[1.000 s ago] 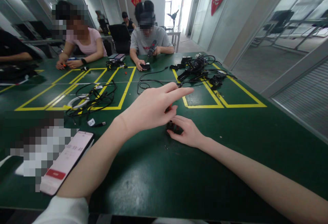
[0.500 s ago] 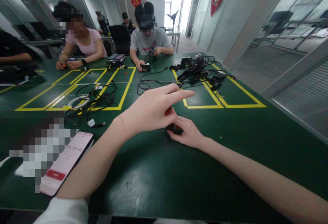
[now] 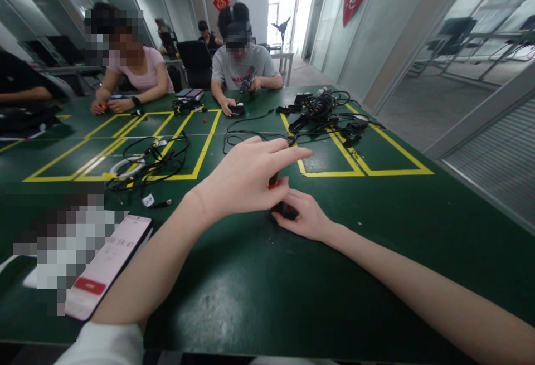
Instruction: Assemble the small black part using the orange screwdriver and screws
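My left hand [image 3: 251, 178] reaches in over the table with its index finger stretched out to the right. Its thumb and other fingers are closed around a small red-and-black object [image 3: 273, 186], mostly hidden by the fingers. Low beside it, my right hand [image 3: 307, 217] rests on the green table [image 3: 334, 287], its fingers curled around a dark lower part with some red on it. Whether the two parts are one piece, I cannot tell. Tiny specks [image 3: 271, 241] lie on the table just in front of the hands.
A lit phone [image 3: 106, 270] lies beside my left forearm. Tangled black cables [image 3: 175, 156] are at left, and a bigger cable heap [image 3: 320, 111] is at the far right. Across the table one person [image 3: 244, 67] holds a power drill [image 3: 247, 79]; another person [image 3: 142, 72] sits to the left.
My left hand has turned slightly, its index fingertip shifting a little to the left. My right hand stays in the same place.
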